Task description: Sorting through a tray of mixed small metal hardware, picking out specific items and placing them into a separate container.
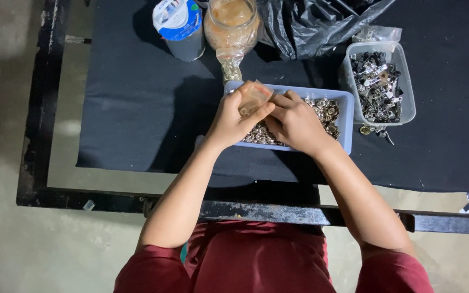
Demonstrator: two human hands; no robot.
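**Two hands working a small clear bag over a tray of metal pieces**

Where the black-covered worktop [137,97] meets its dark frame, the person sits close, forearms reaching forward so both hands meet above the pale blue tray [346,116]. That tray lies directly in front of the body, apparently so anything dropped falls back among the small round metal pieces [328,111] heaped in it. To its right stands a clear plastic tub [406,87] of darker metal clips, near but apart. Behind the tray are a crumpled black plastic bag [310,24], a clear bag of beige contents [232,27] and a blue-and-white container [179,24]. The left hand [232,116] has its fingers closed on a small clear bag [253,96], held tilted over the tray. The right hand [297,122] touches the same bag, fingers curled at its edge; whether they pinch it cannot be told.
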